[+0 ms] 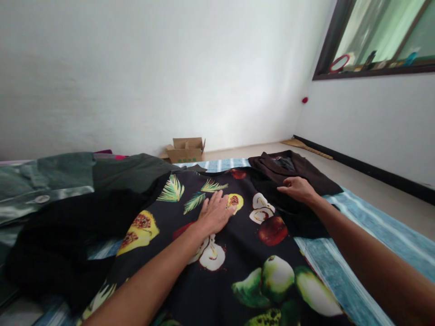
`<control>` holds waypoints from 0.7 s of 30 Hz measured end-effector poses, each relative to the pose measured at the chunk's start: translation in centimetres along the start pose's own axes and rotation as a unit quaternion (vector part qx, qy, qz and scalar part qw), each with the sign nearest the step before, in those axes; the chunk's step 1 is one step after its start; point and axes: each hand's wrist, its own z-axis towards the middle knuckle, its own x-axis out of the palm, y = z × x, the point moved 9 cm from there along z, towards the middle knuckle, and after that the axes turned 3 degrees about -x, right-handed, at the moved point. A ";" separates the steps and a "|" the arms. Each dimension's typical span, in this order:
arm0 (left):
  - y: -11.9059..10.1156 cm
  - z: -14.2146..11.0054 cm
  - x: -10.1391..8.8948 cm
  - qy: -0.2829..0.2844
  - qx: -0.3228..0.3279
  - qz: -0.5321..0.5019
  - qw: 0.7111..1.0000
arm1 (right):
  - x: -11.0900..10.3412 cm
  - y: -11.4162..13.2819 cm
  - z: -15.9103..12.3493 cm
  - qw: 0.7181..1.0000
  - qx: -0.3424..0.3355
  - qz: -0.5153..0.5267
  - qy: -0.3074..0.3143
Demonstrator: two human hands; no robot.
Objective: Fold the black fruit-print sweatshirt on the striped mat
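Note:
A black long-sleeved shirt (244, 253) printed with fruit and palm leaves lies spread out in front of me. My left hand (217, 210) rests flat on its upper middle, fingers stretched out. Over the black sleeve on the right side is my right hand (297, 188), with its fingers curled in toward the thumb. Whether sleeve cloth is caught between those fingertips is hidden. The left sleeve (84, 217) lies bunched out to the side. Just beyond my right hand, a dark brown garment (309, 170) lies folded.
Grey-green clothes (125, 170) are heaped at the left, one with a button. A blue striped cloth (370, 231) lies beneath everything. An open cardboard box (186, 150) stands by the wall. A window (384, 36) with small items on its sill is at upper right.

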 end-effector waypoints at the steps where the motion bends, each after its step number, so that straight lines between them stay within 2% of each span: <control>1: -1.2 -0.4 0.6 0.011 0.012 -0.002 1.000 | 0.1 -0.5 -0.7 1.000 0.006 -0.008 0.006; 4: -2.8 -1.2 2.3 0.028 0.024 0.004 0.999 | 0.5 -1.8 -2.2 0.999 0.024 -0.035 0.015; 9: -2.5 -1.3 3.3 0.013 0.026 0.020 0.999 | 0.4 -1.9 -3.1 0.998 0.021 -0.053 0.002; 12: -2.5 -1.4 3.1 0.000 0.030 0.023 0.999 | -1.4 -1.2 -2.7 0.998 -0.001 -0.062 -0.024; 17: -2.8 -1.7 3.0 0.002 0.025 0.024 0.999 | -6.0 -0.1 -1.6 0.987 -0.012 -0.134 -0.093; 19: -2.9 -1.7 3.0 0.004 0.025 0.024 0.999 | -6.5 0.9 -1.4 0.980 -0.033 -0.169 -0.100; 21: -3.1 -1.6 2.8 0.004 0.024 0.025 0.999 | -6.0 2.2 -1.6 0.974 -0.057 -0.199 -0.093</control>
